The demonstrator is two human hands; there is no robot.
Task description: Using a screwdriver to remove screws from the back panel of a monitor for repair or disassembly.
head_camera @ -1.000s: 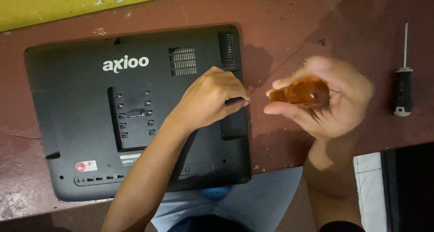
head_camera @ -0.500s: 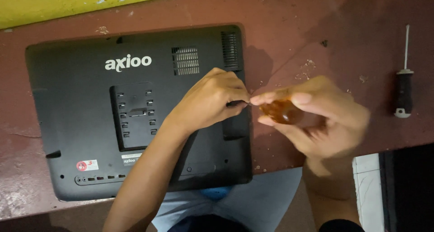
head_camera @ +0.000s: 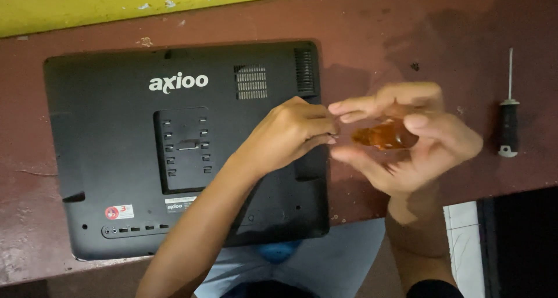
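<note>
Gripping an amber-handled screwdriver (head_camera: 385, 136) in the curled right hand (head_camera: 415, 144), the person has its handle enclosed by fingers and thumb; the left hand (head_camera: 290, 132) is pinched shut at the tool's far end, over the right edge of the black all-in-one computer (head_camera: 145, 153), though what it pinches is hidden. Judged from this, work is early: back cover still on, no loose screws seen, and a black-handled screwdriver (head_camera: 509, 121) lies untouched well right of the grip.

Screwdriver (head_camera: 509, 121) right of computer (head_camera: 145, 153)
</note>
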